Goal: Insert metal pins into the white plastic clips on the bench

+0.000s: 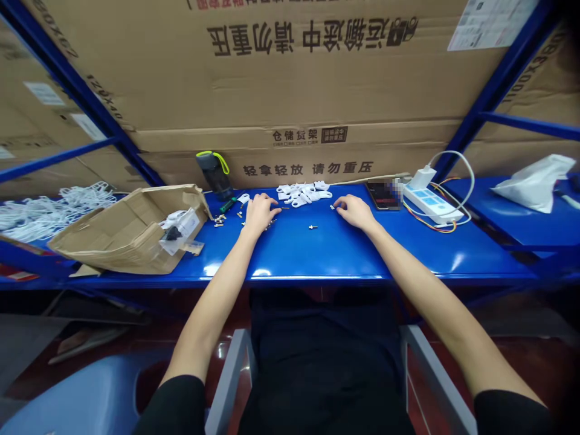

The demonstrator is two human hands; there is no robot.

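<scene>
My left hand (pixel 261 212) rests low over the blue table (pixel 290 254), its fingers bent, beside small brass-coloured parts (pixel 220 220). A thin brown piece (pixel 284 208) shows at its fingertips; whether the hand grips it is unclear. My right hand (pixel 353 211) has thumb and forefinger close round a tiny whitish part (pixel 332 207). Between the hands, nearer the front edge, lies a small metal pin with a white collar (pixel 313 227). Several flat white plastic pieces (pixel 303 193) form a loose pile behind and between my hands.
At the left are an open cardboard box (pixel 127 241), white looped cords (pixel 58 211), a dark bottle (pixel 214 175) and a green-handled tool (pixel 228 205). On the right lie a phone (pixel 383 196), a power strip (pixel 432 202) with cables, and a white bag (pixel 534 181). Large cartons stand behind.
</scene>
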